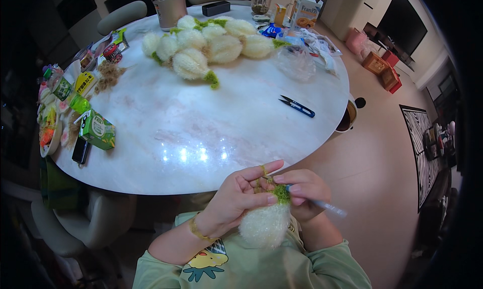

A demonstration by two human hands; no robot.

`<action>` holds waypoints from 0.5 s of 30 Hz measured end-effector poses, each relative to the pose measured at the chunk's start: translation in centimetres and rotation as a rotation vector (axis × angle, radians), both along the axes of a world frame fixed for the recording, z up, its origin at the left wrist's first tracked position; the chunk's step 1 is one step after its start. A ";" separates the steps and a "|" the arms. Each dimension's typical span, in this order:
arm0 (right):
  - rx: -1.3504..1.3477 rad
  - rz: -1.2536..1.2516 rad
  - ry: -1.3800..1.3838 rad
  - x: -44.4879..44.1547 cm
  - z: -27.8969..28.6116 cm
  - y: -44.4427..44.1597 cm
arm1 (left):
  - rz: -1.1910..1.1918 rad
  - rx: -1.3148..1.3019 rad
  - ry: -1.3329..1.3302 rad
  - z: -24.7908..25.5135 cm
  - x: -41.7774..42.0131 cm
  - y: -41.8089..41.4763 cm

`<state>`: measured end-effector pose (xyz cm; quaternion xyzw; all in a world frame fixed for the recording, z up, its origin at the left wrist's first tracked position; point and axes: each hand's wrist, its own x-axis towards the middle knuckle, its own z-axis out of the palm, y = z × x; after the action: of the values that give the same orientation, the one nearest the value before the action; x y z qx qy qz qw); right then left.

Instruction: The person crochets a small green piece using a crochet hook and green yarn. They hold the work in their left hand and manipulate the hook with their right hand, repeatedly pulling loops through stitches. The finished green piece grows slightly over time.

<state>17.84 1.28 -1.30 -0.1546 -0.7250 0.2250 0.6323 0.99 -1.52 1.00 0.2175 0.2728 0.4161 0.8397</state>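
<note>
A fuzzy white crocheted piece with a green yarn top hangs between my hands, in front of my shirt. My left hand pinches the green part between thumb and fingers. Green yarn loops over its raised index finger and wraps around the wrist. My right hand grips a crochet hook with a translucent bluish handle, its tip end at the green stitches and partly hidden by the fingers. On the table, several similar white stuffed crocheted pieces with green ends lie in a pile.
Blue thread snips lie on the marble table at right. A green drink carton, a phone, a plastic bottle and brown fibre tufts sit at left. Clear plastic bags and a biscuit box stand far right.
</note>
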 end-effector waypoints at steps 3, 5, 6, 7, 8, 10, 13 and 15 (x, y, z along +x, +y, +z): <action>-0.299 0.093 0.260 -0.4 -0.5 -0.7 | 0.022 0.078 0.021 0.2 -0.4 0.3; -0.359 0.117 0.301 -0.3 -0.5 -0.8 | -0.021 0.123 -0.024 0.1 -0.8 0.5; -0.447 0.150 0.356 -0.2 -0.4 -0.7 | -0.041 0.129 -0.009 0.0 -1.0 0.6; -0.535 0.207 0.407 -0.1 -0.3 -0.7 | -0.039 0.140 -0.042 -0.1 -1.1 0.5; -0.603 0.203 0.437 0.0 -0.2 -0.7 | -0.036 0.135 -0.036 -0.1 -1.2 0.5; -0.742 0.264 0.501 -0.1 0.2 -0.6 | -0.027 0.154 -0.025 -0.4 -1.2 0.4; -0.916 0.313 0.620 -1.1 0.6 -0.9 | 0.035 0.227 0.013 -0.7 -0.9 0.4; -0.869 0.274 0.594 -1.7 0.9 -1.1 | 0.135 0.279 0.071 -1.0 -0.3 0.2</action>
<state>16.15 0.13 -0.41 -0.2358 -0.3687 0.6184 0.6527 0.70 -1.28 0.02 0.3276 0.2559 0.4975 0.7614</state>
